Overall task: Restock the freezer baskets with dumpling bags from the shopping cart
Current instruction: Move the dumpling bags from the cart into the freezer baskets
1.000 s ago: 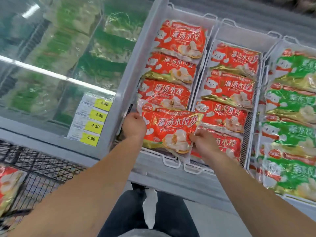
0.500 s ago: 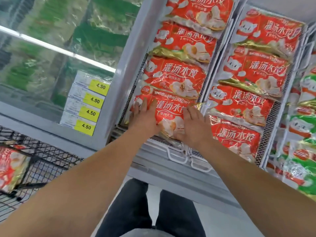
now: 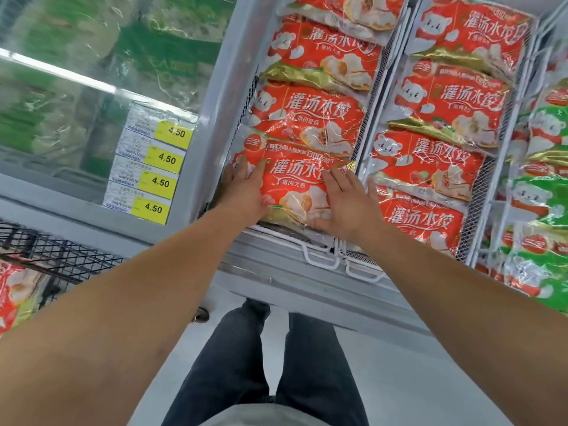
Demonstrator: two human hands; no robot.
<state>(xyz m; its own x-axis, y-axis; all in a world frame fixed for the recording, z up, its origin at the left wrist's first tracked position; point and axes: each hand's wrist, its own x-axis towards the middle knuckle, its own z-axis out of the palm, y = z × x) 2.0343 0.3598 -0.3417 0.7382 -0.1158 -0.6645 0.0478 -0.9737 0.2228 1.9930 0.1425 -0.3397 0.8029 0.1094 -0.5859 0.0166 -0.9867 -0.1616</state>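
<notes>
A red dumpling bag (image 3: 295, 182) lies at the near end of the left white wire basket (image 3: 319, 256), overlapping the red bags behind it. My left hand (image 3: 246, 192) lies flat on the bag's left side, fingers straight. My right hand (image 3: 347, 204) presses flat on its right side. The black shopping cart (image 3: 58, 259) stands at the lower left with another red dumpling bag (image 3: 15, 299) in it.
A second basket (image 3: 473, 204) of red bags sits to the right, then one with green bags (image 3: 541, 186). A closed glass freezer lid (image 3: 92, 72) covers green packs on the left. Yellow 4.50 price tags (image 3: 159, 182) line the grey divider. My legs stand below the freezer's front edge.
The bag went from being held by its two sides above the basket to lying in it. Both hands let go and now lie flat on top; the view moved closer.
</notes>
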